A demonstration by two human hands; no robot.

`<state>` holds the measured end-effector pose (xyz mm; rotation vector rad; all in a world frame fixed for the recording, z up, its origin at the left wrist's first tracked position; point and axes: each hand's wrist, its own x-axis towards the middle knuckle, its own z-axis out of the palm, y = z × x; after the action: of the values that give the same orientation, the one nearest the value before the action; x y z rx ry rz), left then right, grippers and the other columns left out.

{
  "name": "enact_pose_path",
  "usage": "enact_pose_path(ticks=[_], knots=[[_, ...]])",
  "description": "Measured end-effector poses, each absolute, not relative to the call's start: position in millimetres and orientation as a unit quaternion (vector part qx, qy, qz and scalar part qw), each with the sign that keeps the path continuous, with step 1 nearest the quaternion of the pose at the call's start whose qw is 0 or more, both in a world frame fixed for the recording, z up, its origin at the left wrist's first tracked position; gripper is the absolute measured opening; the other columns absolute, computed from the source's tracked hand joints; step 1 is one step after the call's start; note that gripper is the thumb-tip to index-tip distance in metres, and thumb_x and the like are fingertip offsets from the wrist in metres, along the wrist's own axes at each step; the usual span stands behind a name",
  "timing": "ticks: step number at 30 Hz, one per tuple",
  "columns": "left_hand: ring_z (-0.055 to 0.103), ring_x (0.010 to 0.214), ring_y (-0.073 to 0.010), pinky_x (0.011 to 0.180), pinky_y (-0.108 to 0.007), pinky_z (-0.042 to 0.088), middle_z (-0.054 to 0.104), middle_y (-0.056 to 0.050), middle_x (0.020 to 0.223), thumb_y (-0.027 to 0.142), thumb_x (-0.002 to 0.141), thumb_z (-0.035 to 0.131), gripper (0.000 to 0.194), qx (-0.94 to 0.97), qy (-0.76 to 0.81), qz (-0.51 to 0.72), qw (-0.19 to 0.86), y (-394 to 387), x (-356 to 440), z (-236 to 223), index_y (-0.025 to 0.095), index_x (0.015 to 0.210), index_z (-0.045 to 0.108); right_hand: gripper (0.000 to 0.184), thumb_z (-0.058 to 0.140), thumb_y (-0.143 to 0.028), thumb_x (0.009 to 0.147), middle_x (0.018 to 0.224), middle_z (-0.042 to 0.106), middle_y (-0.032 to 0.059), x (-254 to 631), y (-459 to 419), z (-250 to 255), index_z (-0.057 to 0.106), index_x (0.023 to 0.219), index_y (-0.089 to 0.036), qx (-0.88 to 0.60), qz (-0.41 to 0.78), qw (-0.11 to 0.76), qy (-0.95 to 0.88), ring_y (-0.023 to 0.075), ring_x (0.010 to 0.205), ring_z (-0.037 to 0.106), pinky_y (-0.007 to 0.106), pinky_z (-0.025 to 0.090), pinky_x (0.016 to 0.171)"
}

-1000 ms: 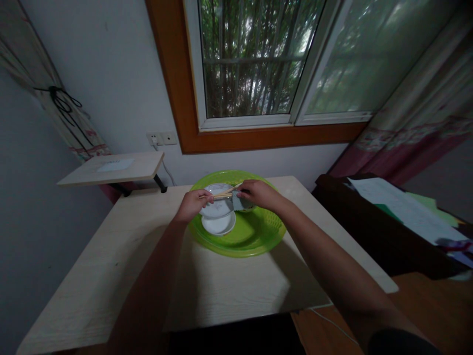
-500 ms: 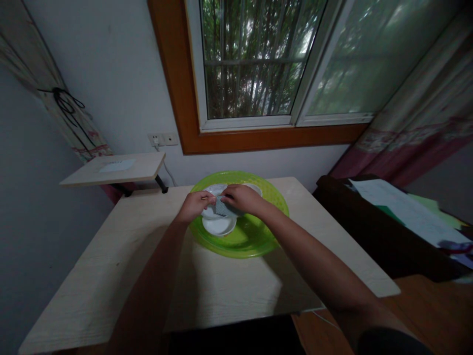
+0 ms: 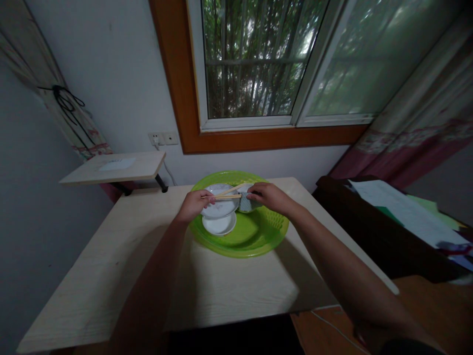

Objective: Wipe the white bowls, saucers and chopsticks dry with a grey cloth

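Observation:
My left hand (image 3: 197, 203) pinches a pair of wooden chopsticks (image 3: 225, 196) at their left ends. They point to the right, their far ends slightly spread. My right hand (image 3: 265, 193) grips a grey patterned cloth (image 3: 246, 202), which is close to the tip of the lower chopstick; whether they touch I cannot tell. Beneath the chopsticks lies a white plate (image 3: 219, 209), and a smaller white dish (image 3: 220, 226) sits in front of it. Another white dish is partly hidden behind my right hand. All of these are in a round green plastic basket (image 3: 254, 246).
The basket stands on a pale wooden table (image 3: 221, 281) against the wall under a window (image 3: 258, 59). A small raised shelf (image 3: 140, 167) with a paper on it is at the back left. To the right, a dark cabinet (image 3: 343, 217) bears papers.
My right hand has moved right with the cloth, away from my left hand. The chopsticks, mostly covered before, now show along their length. My left hand has hardly moved.

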<state>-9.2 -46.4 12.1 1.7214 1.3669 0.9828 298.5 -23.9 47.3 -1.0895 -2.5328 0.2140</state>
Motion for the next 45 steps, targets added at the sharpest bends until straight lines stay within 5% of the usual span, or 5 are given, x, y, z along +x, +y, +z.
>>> enact_pose_path(ticks=[19, 34, 45], knots=[[0.054, 0.057, -0.0136, 0.056, -0.025, 0.038, 0.063, -0.001, 0.062, 0.043, 0.078, 0.068, 0.029, 0.685, 0.508, 0.366, 0.372, -51.5, -4.9, 16.7, 0.015, 0.081, 0.075, 0.024, 0.06, -0.033, 0.099, 0.106, 0.075, 0.0118, 219.0, -28.8, 50.9, 0.075, 0.107, -0.017, -0.348, 0.042, 0.14, -0.926, 0.0221, 0.096, 0.066, 0.029, 0.043, 0.083], [0.057, 0.059, -0.0133, 0.06, -0.025, 0.043, 0.073, -0.004, 0.075, 0.035, 0.079, 0.064, 0.021, 0.668, 0.527, 0.383, 0.359, -48.2, -9.6, 13.7, 0.017, 0.08, 0.075, 0.023, 0.056, -0.031, 0.099, 0.104, 0.076, 0.0108, 294.2, -23.5, 42.5, 0.075, 0.105, -0.02, -0.393, 0.094, 0.186, -0.895, 0.0229, 0.095, 0.069, 0.032, 0.05, 0.084], [0.054, 0.057, -0.0124, 0.056, -0.024, 0.04, 0.07, -0.003, 0.071, 0.036, 0.076, 0.065, 0.022, 0.667, 0.529, 0.38, 0.363, -54.3, -2.8, 21.5, 0.016, 0.079, 0.075, 0.023, 0.057, -0.03, 0.099, 0.103, 0.076, 0.0113, 265.8, -28.8, 50.9, 0.075, 0.105, -0.016, -0.383, 0.056, 0.161, -0.908, 0.0223, 0.094, 0.066, 0.03, 0.045, 0.083]])
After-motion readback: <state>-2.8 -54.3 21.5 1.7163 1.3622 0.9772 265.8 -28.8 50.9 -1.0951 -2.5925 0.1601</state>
